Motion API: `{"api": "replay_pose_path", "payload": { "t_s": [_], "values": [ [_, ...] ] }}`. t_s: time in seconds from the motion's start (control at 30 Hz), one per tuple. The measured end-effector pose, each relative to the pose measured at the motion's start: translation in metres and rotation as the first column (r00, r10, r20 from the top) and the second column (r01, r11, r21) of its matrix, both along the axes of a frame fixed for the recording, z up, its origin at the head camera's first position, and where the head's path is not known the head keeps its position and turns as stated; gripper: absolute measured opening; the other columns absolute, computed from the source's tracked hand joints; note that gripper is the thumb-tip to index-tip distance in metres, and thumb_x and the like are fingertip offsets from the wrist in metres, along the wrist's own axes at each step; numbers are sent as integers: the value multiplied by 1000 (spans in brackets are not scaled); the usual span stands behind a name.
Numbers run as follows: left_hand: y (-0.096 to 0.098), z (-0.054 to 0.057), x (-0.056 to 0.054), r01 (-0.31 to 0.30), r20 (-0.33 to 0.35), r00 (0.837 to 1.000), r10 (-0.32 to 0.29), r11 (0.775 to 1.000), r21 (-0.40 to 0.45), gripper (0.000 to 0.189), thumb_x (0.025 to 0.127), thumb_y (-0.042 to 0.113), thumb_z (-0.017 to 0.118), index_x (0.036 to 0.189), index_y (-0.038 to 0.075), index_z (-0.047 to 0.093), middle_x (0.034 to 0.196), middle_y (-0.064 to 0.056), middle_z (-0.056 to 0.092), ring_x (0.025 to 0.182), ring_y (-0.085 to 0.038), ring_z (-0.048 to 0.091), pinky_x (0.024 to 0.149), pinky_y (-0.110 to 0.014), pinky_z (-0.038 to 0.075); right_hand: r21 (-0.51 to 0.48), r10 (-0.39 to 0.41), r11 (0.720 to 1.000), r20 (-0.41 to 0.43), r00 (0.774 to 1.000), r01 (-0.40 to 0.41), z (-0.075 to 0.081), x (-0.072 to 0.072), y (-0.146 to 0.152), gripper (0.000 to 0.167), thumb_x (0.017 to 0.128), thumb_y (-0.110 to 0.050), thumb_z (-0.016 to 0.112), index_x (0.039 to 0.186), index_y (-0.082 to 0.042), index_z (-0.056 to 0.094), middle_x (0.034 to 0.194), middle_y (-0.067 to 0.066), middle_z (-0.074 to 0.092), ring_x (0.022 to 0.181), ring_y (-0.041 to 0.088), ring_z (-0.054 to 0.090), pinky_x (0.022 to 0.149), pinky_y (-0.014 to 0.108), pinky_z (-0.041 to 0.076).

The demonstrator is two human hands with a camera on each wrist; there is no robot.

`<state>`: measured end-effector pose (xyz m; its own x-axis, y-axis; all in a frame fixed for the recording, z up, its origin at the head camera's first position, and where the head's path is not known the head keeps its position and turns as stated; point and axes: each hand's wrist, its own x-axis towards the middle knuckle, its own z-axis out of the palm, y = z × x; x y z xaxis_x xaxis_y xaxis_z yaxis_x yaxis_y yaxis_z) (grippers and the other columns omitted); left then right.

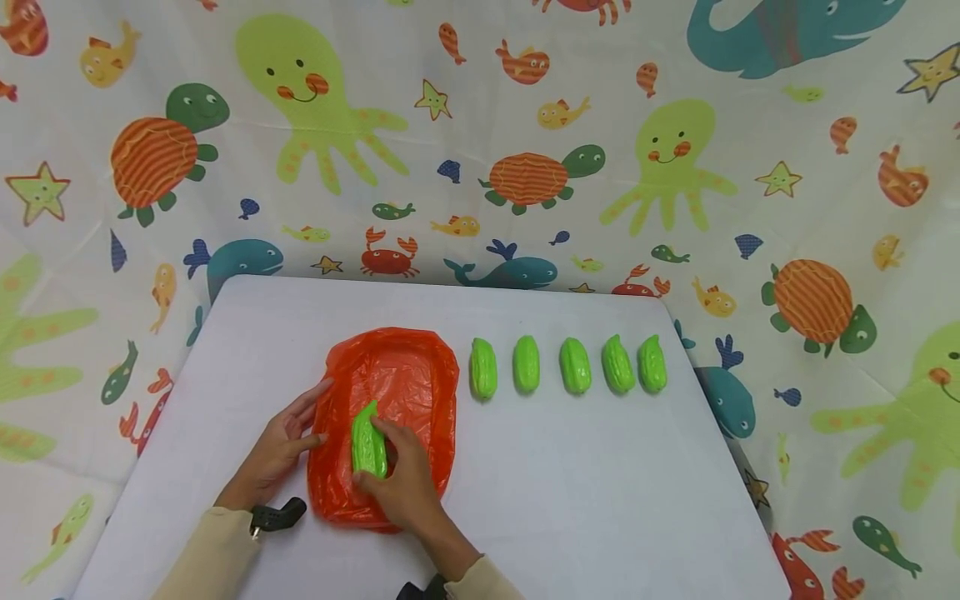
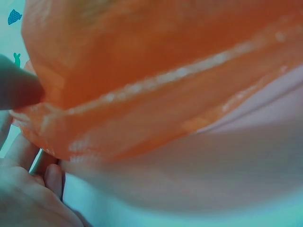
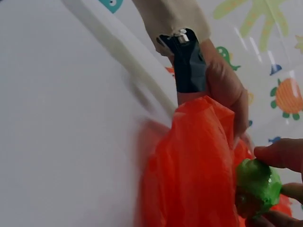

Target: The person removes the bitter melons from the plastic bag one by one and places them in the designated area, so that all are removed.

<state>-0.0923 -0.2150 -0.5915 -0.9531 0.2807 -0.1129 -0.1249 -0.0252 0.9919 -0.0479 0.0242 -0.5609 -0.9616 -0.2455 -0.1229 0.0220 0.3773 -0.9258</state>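
Note:
A red plastic bag (image 1: 408,375) lies spread on the white table with its mouth wide and its rim turned out. On its left side, my left hand (image 1: 276,450) pinches the rim, thumb on the inner side and fingers outside. The left wrist view shows the bag's orange-looking side (image 2: 165,94) up close, with that thumb (image 2: 19,85) over the edge. My right hand (image 1: 408,482) grips a green ridged gourd (image 1: 367,442) between thumb and fingers, over the bag's mouth. In the right wrist view the gourd (image 3: 258,187) appears end-on beside the red plastic.
Several similar green gourds stand in a row to the right of the bag, from the nearest gourd (image 1: 483,369) to the farthest gourd (image 1: 652,365). Behind the white table (image 1: 600,492) hangs a curtain (image 1: 465,125) printed with sea animals.

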Motion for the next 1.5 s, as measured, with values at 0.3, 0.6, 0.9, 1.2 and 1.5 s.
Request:
{"api": "replay_pose_path", "payload": {
  "t_s": [0.3, 0.6, 0.9, 1.2, 1.5],
  "values": [
    [2, 4, 1, -9, 31, 999, 9, 1000, -5, 81, 102, 3, 67, 170, 19, 27, 176, -18, 25, 136, 9, 51, 101, -18, 57, -58, -63, 996, 7, 998, 63, 5, -12, 13, 79, 91, -15, 83, 157, -39, 48, 154, -9, 51, 133, 14, 57, 108, 24, 54],
    [2, 2, 1, -6, 24, 1000, 5, 1000, 14, 80, 103, 2, 65, 170, 18, 26, 176, -17, 23, 137, 9, 49, 101, -17, 56, -97, -82, 992, -43, 996, 77, 7, -19, 26, 78, 92, -10, 81, 159, -31, 49, 159, -5, 50, 141, 20, 55, 116, 36, 52],
    [-1, -3, -1, 4, 27, 1000, -5, 999, 42, 80, 103, 0, 64, 171, 18, 25, 176, -12, 27, 138, 4, 52, 102, -20, 57, -60, -120, 991, -59, 991, 116, 11, -26, 37, 77, 92, -10, 81, 159, -32, 49, 159, -4, 50, 140, 18, 55, 115, 38, 53],
    [0, 0, 0, -5, 21, 1000, 4, 999, 35, 80, 102, 1, 65, 170, 18, 26, 176, -12, 26, 138, 6, 51, 102, -18, 56, -70, -185, 981, -58, 981, 181, 17, -35, 52, 76, 92, -7, 80, 157, -33, 50, 152, -4, 54, 140, 17, 54, 116, 43, 52],
    [1, -1, 1, -5, 17, 1000, 5, 999, 35, 79, 103, 1, 64, 170, 17, 26, 176, -11, 27, 139, 6, 50, 101, -18, 56, -121, -252, 963, -83, 964, 241, 18, -45, 68, 74, 90, -2, 78, 156, -26, 54, 157, 1, 52, 140, 24, 53, 118, 47, 49]
  ]
}}
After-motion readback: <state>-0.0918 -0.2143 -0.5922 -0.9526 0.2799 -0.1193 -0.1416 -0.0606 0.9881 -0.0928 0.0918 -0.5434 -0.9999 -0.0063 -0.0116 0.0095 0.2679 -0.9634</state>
